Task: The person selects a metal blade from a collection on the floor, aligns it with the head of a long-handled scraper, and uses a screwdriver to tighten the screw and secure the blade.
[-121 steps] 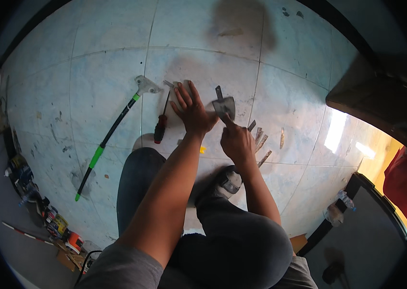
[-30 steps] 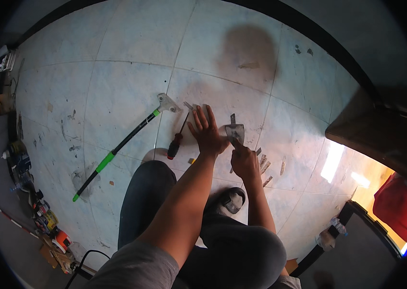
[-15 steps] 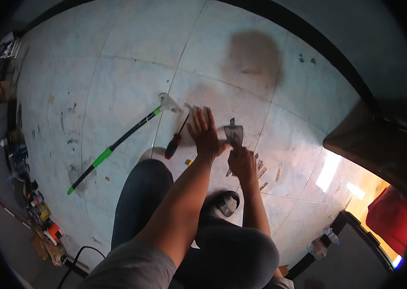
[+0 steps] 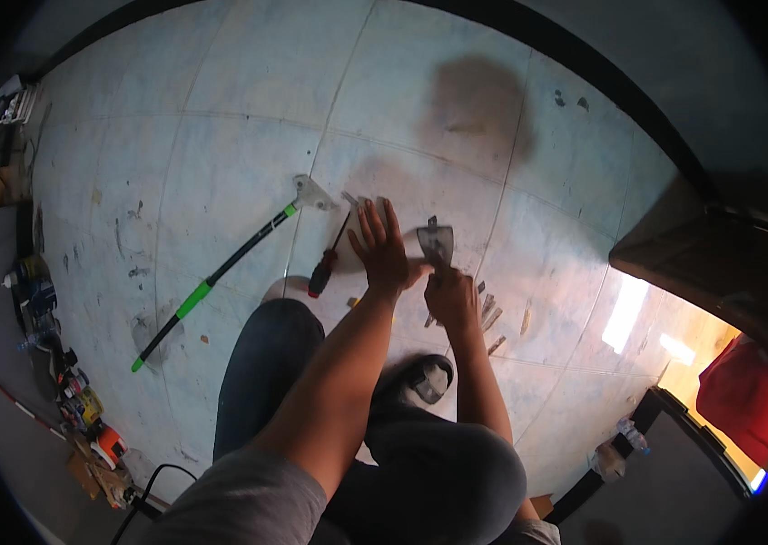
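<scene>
My left hand (image 4: 386, 254) lies with fingers spread on the pale tiled floor, its fingertips beside a small thin strip (image 4: 350, 198). Just right of it, my right hand (image 4: 453, 295) is closed round the handle of a putty knife (image 4: 436, 242). The blade points away from me, low over the floor or touching it; I cannot tell which. A small dark piece (image 4: 432, 221) shows at the blade's far edge. Left of my left hand lies a screwdriver (image 4: 321, 272) with a dark and red handle.
A long-handled scraper (image 4: 193, 298), black and green, lies at the left. Several short strips (image 4: 491, 316) are scattered right of my right forearm. Assorted tools and packages (image 4: 84, 404) line the left edge. A dark wooden piece of furniture (image 4: 702, 272) and a red cloth-like item (image 4: 747, 395) are at right.
The view has shifted slightly. Both hands keep nearly the same pose, the left spread on the floor and the right holding the putty knife.
</scene>
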Demonstrator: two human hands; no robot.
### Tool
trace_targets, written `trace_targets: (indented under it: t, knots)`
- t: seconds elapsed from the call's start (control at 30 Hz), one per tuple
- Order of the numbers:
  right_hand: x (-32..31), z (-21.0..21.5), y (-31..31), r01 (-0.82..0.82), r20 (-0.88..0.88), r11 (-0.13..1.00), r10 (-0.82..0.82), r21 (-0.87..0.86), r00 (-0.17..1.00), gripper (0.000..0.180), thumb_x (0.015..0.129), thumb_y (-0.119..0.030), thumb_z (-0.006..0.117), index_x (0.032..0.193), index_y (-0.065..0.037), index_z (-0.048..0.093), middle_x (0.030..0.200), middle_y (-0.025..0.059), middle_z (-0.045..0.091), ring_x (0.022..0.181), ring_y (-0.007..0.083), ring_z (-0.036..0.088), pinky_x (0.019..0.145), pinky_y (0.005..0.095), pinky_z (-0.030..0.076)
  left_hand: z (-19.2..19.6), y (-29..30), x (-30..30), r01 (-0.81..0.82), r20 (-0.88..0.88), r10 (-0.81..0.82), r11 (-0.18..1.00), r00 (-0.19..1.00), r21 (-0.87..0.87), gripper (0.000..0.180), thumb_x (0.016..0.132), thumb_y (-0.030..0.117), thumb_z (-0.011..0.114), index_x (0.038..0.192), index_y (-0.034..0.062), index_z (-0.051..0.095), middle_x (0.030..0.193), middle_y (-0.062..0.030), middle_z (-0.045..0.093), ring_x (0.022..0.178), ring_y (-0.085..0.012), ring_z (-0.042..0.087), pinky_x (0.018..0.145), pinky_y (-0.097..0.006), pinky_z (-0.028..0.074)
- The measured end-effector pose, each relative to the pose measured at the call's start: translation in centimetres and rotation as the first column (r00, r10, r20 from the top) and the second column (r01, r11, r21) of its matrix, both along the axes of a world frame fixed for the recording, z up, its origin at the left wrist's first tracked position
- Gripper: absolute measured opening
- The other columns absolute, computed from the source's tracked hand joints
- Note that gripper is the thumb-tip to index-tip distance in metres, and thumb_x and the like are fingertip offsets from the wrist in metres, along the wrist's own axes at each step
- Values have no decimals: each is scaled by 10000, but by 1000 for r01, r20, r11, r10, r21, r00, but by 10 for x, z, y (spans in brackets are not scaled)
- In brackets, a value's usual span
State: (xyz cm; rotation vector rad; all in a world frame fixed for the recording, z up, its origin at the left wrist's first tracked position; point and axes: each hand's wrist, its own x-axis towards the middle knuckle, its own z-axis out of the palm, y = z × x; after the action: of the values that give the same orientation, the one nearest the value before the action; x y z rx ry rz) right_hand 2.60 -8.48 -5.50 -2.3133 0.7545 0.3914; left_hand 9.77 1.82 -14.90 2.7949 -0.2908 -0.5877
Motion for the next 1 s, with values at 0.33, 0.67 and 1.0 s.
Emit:
trace_targets:
  t: [0.33,0.67,1.0]
  knots:
    - [19,-12,-8,23,-44,1000,-23,2,999,449,928,-173,606,1369,-140,688,976,294,731,947,485,718,837,596,573,-9,-1,9,-13,51,14,1000,999,-12,1622,568,741,905,1694,69,-50,1745,-279,-22,1625,-443,-43,1236,-707,56]
    - [4,-17,-11,19,32,1000,-18,-22,999,434,951,-215,597,1375,-168,673,960,294,727,934,493,717,808,593,576,2,-6,4,-5,-30,4,1000,1000,-22,1593,584,712,908,1698,76,-36,1745,-278,-20,1627,-437,-34,1239,-696,65]
    - [-5,0,-26,108,217,992,-121,70,969,420,970,-150,581,1380,-167,666,860,301,695,833,499,702,715,581,552,4,-7,5,-15,-18,14,997,1000,-71,1556,604,736,879,1700,85,-13,1751,-257,-3,1627,-431,-15,1237,-696,57]
